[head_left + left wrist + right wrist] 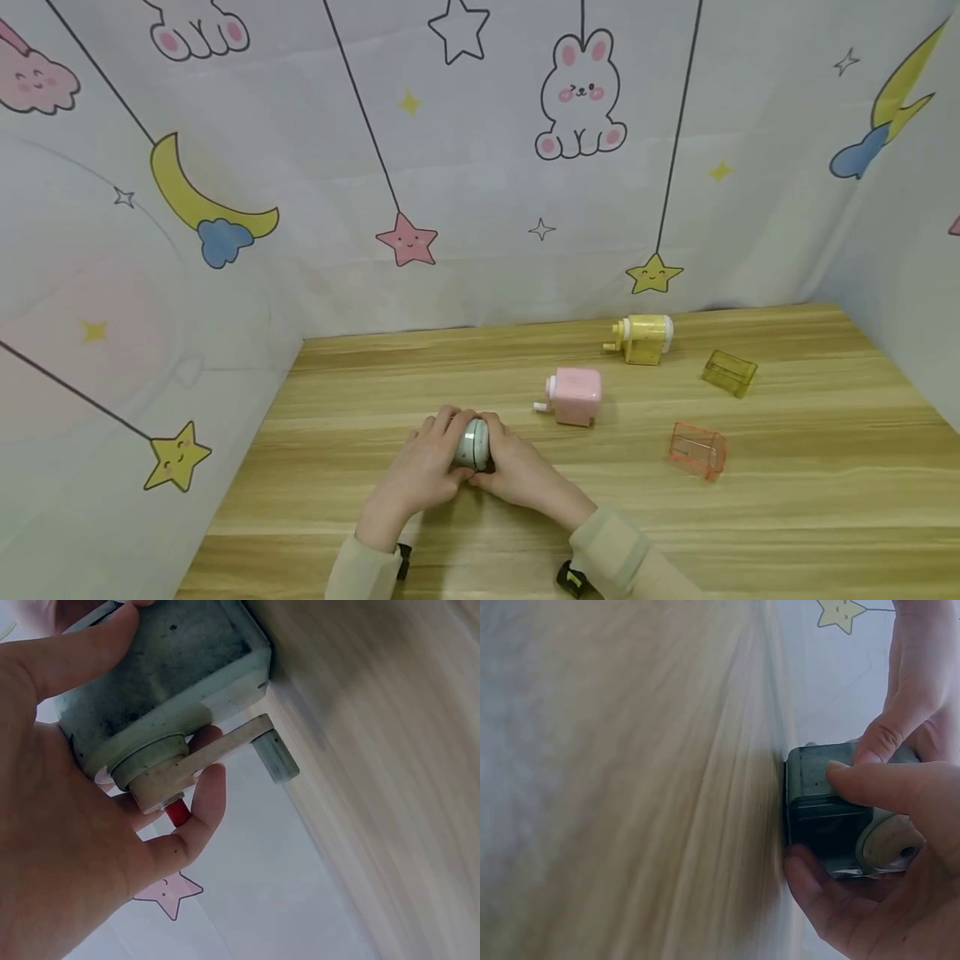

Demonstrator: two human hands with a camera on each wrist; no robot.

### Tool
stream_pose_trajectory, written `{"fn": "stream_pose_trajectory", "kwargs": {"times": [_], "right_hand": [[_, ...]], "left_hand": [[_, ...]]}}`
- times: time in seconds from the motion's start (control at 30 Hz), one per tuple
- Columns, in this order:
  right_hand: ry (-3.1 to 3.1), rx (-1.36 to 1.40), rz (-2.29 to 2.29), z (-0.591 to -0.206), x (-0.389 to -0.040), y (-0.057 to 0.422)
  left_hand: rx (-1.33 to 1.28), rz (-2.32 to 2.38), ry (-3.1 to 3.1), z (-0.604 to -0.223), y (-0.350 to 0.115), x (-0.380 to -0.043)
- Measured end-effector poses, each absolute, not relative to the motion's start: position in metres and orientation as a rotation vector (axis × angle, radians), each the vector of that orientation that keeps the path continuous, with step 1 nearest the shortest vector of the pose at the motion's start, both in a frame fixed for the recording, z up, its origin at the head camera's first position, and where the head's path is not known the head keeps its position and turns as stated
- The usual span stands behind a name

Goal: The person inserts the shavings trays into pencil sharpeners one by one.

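Both hands hold a pale green crank pencil sharpener near the middle of the table. My left hand grips its crank side, the thumb along the body in the left wrist view. There the crank arm sticks out, with a small red piece at its hub beside a curled finger. My right hand grips the opposite side. In the right wrist view its thumb presses on the body and its fingers curl round the other side, by a dark section. The sharpener's base is right at the tabletop.
A pink crank sharpener stands just right of the hands, a yellow one farther back. To their right lie a clear olive-yellow drawer and a clear orange-red drawer. A patterned cloth hangs behind the wooden table.
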State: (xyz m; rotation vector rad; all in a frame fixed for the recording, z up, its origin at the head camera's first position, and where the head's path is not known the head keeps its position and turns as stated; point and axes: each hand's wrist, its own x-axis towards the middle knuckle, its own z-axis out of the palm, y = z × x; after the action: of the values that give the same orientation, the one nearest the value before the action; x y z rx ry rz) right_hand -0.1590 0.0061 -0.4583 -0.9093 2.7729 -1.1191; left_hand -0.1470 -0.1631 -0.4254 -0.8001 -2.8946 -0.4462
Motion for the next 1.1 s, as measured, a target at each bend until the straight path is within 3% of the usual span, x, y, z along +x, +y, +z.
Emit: {"fn": "stream_pose_trajectory", "kwargs": {"times": [1.1], "right_hand": [[2.797, -0.872, -1.03, -0.455, -0.155, 0.019]], "left_hand": [[-0.749, -0.38, -2.895, -0.423, -0.158, -0.148]]}}
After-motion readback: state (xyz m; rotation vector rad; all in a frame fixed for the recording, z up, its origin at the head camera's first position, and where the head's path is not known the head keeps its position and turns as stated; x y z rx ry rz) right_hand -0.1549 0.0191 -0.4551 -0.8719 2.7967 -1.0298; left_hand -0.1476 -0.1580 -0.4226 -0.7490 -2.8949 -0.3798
